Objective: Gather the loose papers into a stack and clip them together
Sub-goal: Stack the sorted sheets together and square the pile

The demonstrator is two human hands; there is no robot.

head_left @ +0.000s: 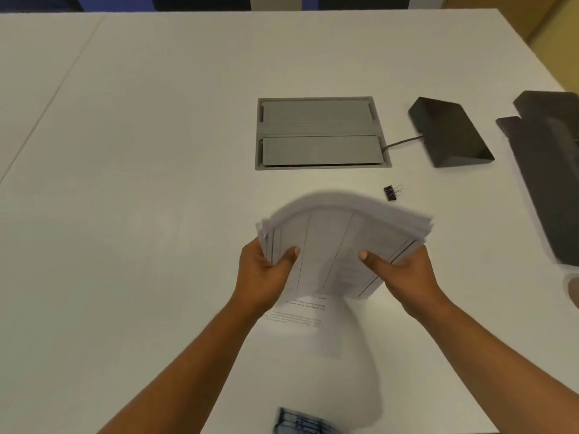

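A thick stack of white printed papers [338, 236] is lifted above the table, bowed upward in the middle. My left hand [266, 274] grips its left edge, thumb on top. My right hand [404, 277] grips its right edge the same way. One more printed sheet [300, 314] lies flat on the table under the stack, partly hidden by it. A small black binder clip [390, 193] lies on the table just beyond the stack, to the right, apart from both hands.
The white table [141, 183] has a grey cable hatch [321, 133] set in its middle. A black wedge-shaped device [451, 133] with a cable sits at right. Dark flat objects [548, 164] lie at the far right edge. A seam runs down the table's left side.
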